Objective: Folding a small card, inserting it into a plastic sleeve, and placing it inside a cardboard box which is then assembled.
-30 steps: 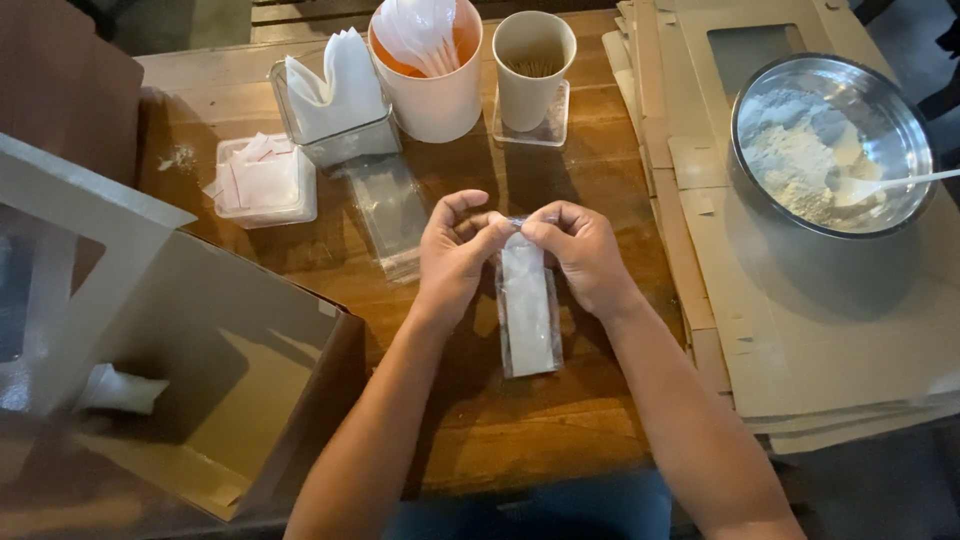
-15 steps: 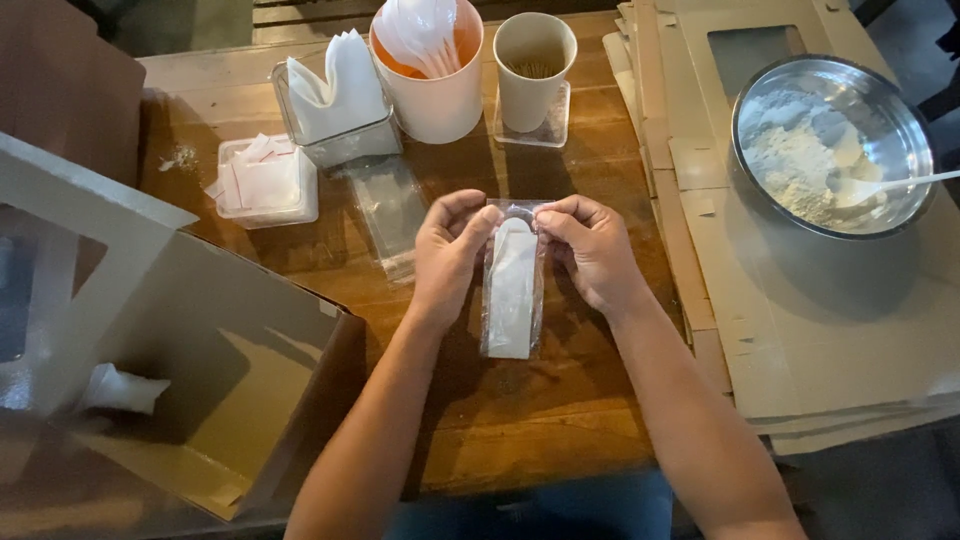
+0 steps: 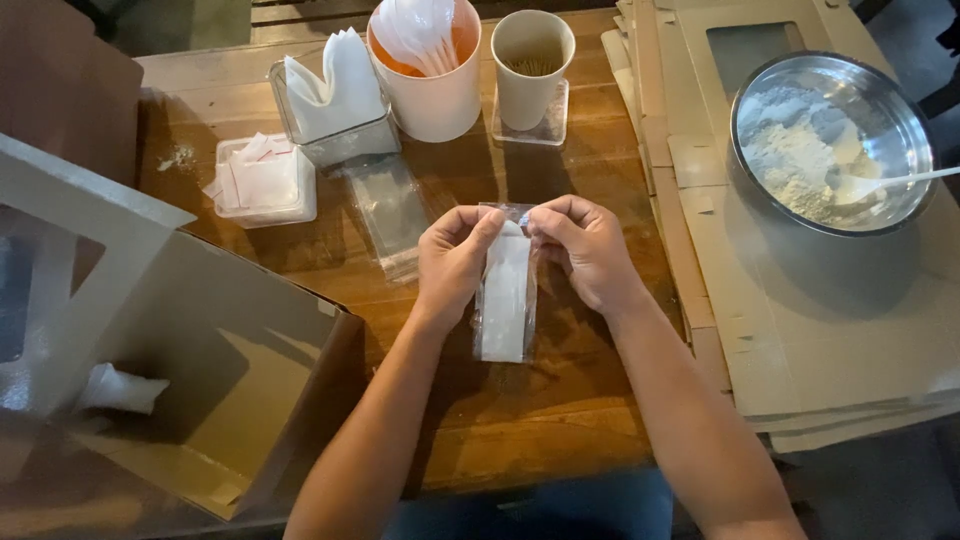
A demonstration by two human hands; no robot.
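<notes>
At the middle of the wooden table (image 3: 560, 400), the left hand (image 3: 452, 262) and the right hand (image 3: 585, 250) are both pinching the top edge of a clear plastic sleeve (image 3: 505, 290) with a white folded napkin inside, which is hanging toward 6 o'clock. At 11 o'clock a stack of empty clear sleeves (image 3: 388, 215) is lying, and at 9 o'clock an open cardboard box (image 3: 215, 370) is standing.
</notes>
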